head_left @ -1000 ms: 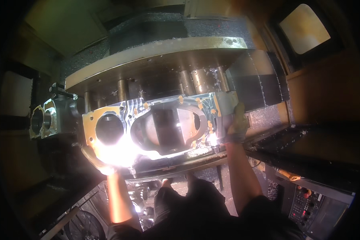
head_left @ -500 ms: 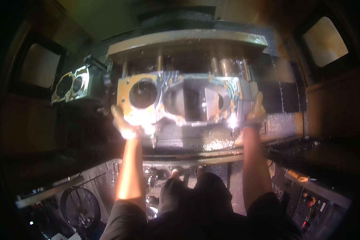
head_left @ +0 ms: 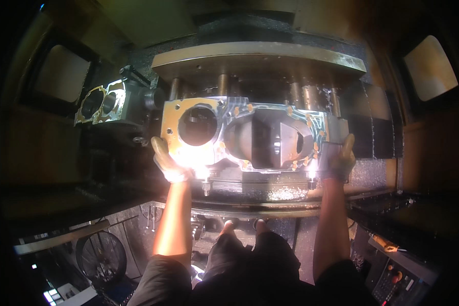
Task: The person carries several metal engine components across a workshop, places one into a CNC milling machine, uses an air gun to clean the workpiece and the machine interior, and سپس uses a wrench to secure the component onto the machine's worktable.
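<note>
Left hand (head_left: 166, 161) and right hand (head_left: 343, 161) seem to be steadying the metal block (head_left: 225, 117), grip cupped round its ends; any shift calls for matched, level support.

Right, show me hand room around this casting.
Possibly the gap between the thick plate and casting, bordered by left posts and right posts; depth unclear. Crowded: the casting's ends, with the left hand and right hand, and the front, with metal chips.

A control panel (head_left: 396, 286) and metal shavings (head_left: 288, 194) show a machine workshop.
</note>
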